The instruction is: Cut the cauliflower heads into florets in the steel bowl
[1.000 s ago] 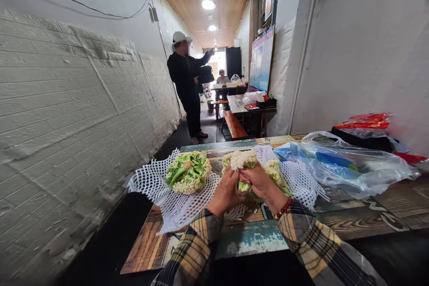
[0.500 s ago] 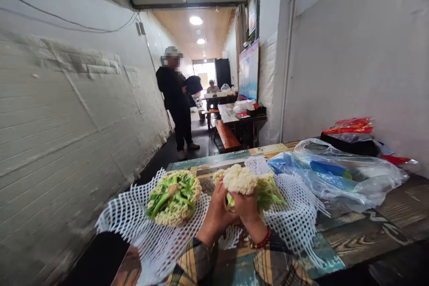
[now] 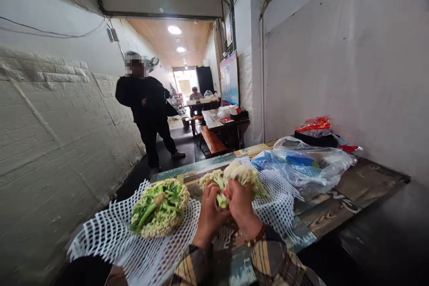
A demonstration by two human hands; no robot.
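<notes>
The left hand (image 3: 209, 208) and right hand (image 3: 240, 203) pinch a creamy-white, green-stemmed cauliflower chunk (image 3: 238, 172) over white foam mesh netting (image 3: 150, 254), at their twelve o'clock. Squeezing hard could crumble it onto the dark floor (image 3: 182, 142).

Light over the counter (image 3: 355, 185) is even, cool and sufficient; shadows are soft. Two round ceiling lamps (image 3: 174, 30) burn in the corridor; the doorway (image 3: 185, 86) beyond is blown out. The plastic bag (image 3: 311, 167) carries pale glare. My left hand (image 3: 209, 209) and right hand (image 3: 240, 202), in firm grip on the cauliflower (image 3: 238, 172), read sharp. The brick wall (image 3: 50, 143) smears and bows toward the frame edge. The lower right corner falls near black. A pixelated block covers the head of the standing person (image 3: 147, 111).
</notes>
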